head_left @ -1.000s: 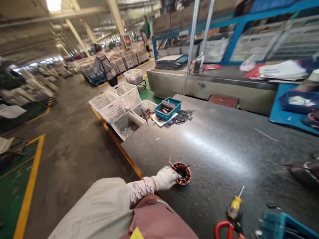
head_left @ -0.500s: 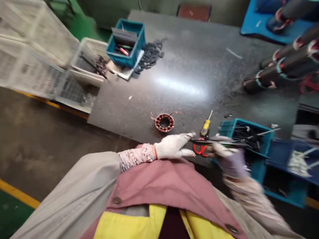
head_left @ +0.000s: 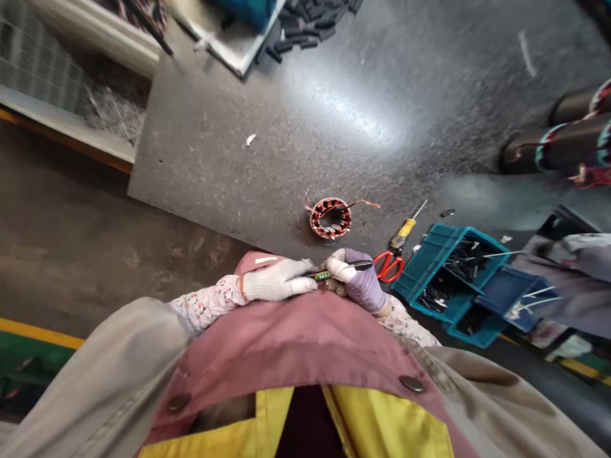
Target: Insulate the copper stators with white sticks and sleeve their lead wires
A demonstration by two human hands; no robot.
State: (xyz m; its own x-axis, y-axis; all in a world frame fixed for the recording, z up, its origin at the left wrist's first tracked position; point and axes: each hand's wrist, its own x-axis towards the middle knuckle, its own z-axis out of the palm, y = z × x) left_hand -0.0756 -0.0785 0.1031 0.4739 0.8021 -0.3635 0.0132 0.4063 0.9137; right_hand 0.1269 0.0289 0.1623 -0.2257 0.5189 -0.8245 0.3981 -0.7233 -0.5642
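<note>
left hand (head_left: 279, 280) gloved white, gripping marker pen (head_left: 323, 275) | right hand (head_left: 360, 281) gloved purple, gripping same pen | wound stator (head_left: 330, 217) flat on dark table (head_left: 229, 172), just far of hands | red scissors (head_left: 388, 267) right of stator

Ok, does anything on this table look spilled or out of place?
Yes: loose black strips lie scattered on the dark table top, outside any container, and a small white scrap sits alone on it, away from the copper-wound stator.
</note>
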